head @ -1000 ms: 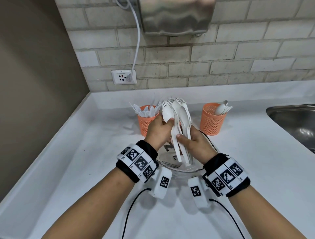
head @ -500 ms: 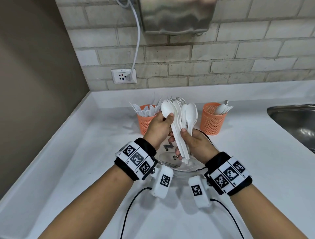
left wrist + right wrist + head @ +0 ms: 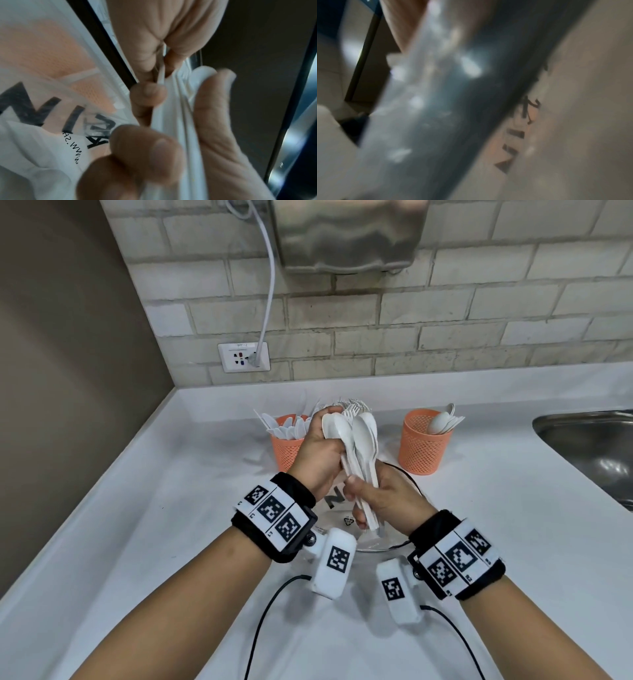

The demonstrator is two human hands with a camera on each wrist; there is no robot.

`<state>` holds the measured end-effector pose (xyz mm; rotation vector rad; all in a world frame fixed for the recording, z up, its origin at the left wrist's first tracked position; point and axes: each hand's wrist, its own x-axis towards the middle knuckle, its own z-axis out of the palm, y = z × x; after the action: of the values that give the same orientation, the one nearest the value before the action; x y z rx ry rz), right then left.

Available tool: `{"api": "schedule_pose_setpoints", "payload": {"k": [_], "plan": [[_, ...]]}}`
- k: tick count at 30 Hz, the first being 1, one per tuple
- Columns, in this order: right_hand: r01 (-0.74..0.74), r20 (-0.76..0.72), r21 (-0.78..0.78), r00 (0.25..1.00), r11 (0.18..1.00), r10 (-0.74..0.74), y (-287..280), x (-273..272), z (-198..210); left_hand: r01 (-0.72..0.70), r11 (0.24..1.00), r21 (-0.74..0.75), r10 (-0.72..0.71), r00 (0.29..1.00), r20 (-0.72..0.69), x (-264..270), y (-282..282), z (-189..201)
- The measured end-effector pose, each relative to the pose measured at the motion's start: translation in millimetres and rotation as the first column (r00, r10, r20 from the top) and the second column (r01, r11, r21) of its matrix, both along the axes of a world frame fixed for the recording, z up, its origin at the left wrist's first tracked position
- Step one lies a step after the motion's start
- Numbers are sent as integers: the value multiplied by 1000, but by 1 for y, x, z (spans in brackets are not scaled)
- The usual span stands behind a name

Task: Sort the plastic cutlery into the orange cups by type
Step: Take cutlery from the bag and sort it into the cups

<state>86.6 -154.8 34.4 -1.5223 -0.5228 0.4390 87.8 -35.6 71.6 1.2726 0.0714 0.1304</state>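
White counter, cups at 12 o'clock. Right hand clasps spoon bundle; left hand pinches one spoon. Pull it straight out, bundle tight.

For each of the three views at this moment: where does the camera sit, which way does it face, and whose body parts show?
Head: worn on the head, looks down at the counter; left hand and right hand grip a bundle of spoons.
Left wrist: looks along the left hand's fingers at the spoon handles.
Right wrist: blurred; no hand discernible.
Shared: the wrist views show a printed clear bag.
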Motion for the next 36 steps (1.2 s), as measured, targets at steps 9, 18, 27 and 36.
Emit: {"api": "schedule_pose_setpoints", "payload": {"k": [9,18,27,36], "plan": [[181,237,-219,963,959,-128,-6,-6,8,105,975,197,-96,994,-57,-4,5,13],[445,629,-400,769,802,-113,-17,-22,23,329,940,94,-330,944,4,-16,17,26],[510,695,-465,717,724,-58,-27,-31,46,252,961,110,-257,966,32,-22,-3,33],[581,758,-542,649,608,56,-60,5,102,222,967,128,-233,969,83,1,-25,82]]}}
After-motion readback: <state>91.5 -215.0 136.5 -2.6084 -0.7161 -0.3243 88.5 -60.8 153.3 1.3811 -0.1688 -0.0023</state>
